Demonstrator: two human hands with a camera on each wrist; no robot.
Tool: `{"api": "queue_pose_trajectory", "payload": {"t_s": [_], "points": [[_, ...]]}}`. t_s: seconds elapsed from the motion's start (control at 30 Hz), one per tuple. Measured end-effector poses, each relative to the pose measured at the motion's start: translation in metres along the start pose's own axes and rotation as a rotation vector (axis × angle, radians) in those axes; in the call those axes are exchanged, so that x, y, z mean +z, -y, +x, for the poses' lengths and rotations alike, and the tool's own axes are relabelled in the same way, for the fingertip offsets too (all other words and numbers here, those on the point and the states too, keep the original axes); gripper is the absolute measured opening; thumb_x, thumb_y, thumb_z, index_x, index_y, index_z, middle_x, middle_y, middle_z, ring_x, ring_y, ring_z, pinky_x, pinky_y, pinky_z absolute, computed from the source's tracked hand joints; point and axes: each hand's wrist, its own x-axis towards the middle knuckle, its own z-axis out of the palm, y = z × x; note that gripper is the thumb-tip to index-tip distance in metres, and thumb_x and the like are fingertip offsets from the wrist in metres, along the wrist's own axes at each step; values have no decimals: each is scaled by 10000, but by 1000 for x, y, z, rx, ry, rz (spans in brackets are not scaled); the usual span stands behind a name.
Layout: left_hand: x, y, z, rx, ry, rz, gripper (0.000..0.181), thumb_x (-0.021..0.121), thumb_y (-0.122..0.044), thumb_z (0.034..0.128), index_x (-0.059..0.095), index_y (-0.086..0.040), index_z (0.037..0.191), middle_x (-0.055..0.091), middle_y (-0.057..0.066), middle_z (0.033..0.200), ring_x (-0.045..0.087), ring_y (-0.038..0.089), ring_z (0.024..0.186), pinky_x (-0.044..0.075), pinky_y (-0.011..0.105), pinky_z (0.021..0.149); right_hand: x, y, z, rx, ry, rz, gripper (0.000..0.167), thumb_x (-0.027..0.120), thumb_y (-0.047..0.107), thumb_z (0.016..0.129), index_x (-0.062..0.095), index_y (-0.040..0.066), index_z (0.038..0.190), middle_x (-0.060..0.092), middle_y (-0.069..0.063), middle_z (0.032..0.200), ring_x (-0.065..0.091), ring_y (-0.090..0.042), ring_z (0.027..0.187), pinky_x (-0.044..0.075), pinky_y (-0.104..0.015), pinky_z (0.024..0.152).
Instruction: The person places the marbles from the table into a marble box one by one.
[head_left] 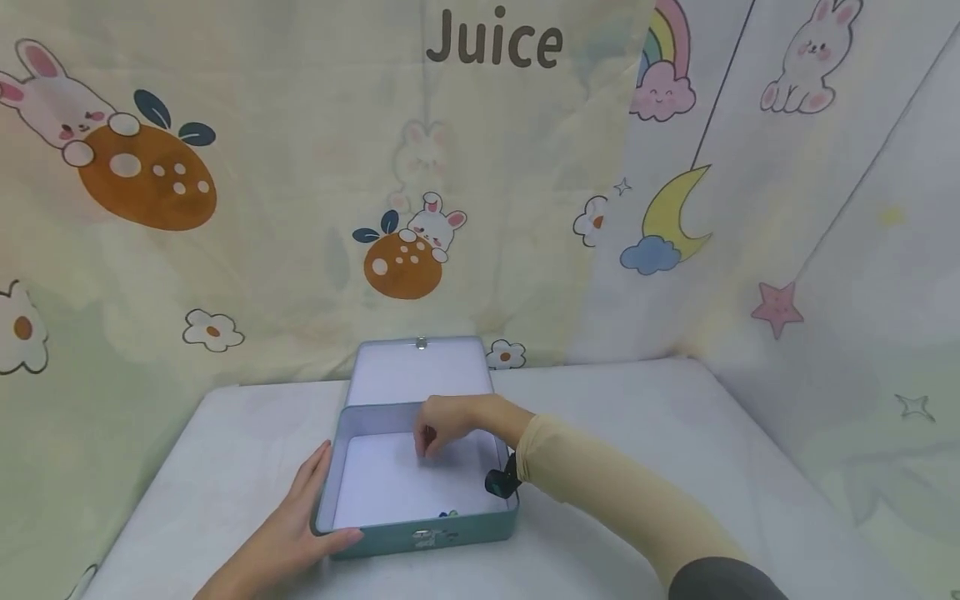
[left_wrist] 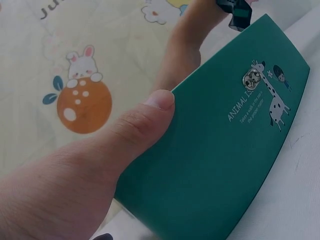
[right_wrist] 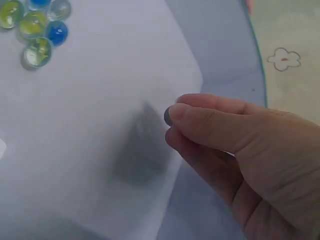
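Observation:
A teal tin box (head_left: 397, 540) stands with its lid (head_left: 423, 371) tipped back, pale inside. Against its front left corner rests my left hand (head_left: 288, 512), fingers extended along the left side and thumb (left_wrist: 150, 112) on the front rim. My right hand (head_left: 446, 421) is inside the box toward the back. Between thumb and fingertips it pinches a small round grey-looking marble (right_wrist: 167, 117), mostly covered by the fingers and held above the box floor. Several glass marbles (right_wrist: 33, 25), blue, yellow-green and clear, lie together on the floor near the front wall.
The box is on a table with a white cloth (head_left: 637, 425). Behind it hangs a printed curtain (head_left: 300, 275) with rabbits and flowers. A small black camera (head_left: 501, 482) on the right wrist is at the box's right rim.

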Motion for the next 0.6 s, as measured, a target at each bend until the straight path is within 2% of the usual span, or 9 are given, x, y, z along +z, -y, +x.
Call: {"api": "queue_pose_trajectory", "payload": {"t_s": [0.17, 0.27, 0.47, 0.6], "points": [[-6, 1, -12, -31, -24, 6, 1173, 765, -494, 734, 34, -27, 1523, 46, 200, 1570, 174, 471, 1393, 268, 687, 1023, 9, 14, 16, -20, 82, -48, 78, 739, 157, 817, 726, 231, 835, 642, 168, 785, 569, 25, 771, 465, -128, 737], [-8, 2, -17, -51, -37, 15, 1178, 761, -508, 731, 34, -28, 1523, 44, 201, 1571, 169, 466, 1397, 264, 687, 1026, 12, 21, 23, -35, 103, -62, 83, 742, 157, 815, 719, 236, 820, 632, 160, 772, 562, 13, 762, 459, -135, 719], [-6, 3, -15, -55, -29, 19, 1170, 754, -521, 733, 43, -30, 1523, 45, 192, 1573, 164, 476, 1402, 266, 677, 1035, 15, 26, 25, -61, 110, -61, 96, 746, 157, 813, 716, 226, 872, 635, 154, 804, 562, 22, 774, 458, -122, 721], [-12, 2, -8, -29, -6, 73, 1181, 750, -546, 723, 54, -25, 1523, 65, 176, 1574, 205, 457, 1398, 305, 645, 1036, 10, 27, 15, -78, 65, -24, 111, 734, 188, 830, 720, 227, 933, 640, 160, 841, 564, 37, 797, 464, -111, 728]]}}
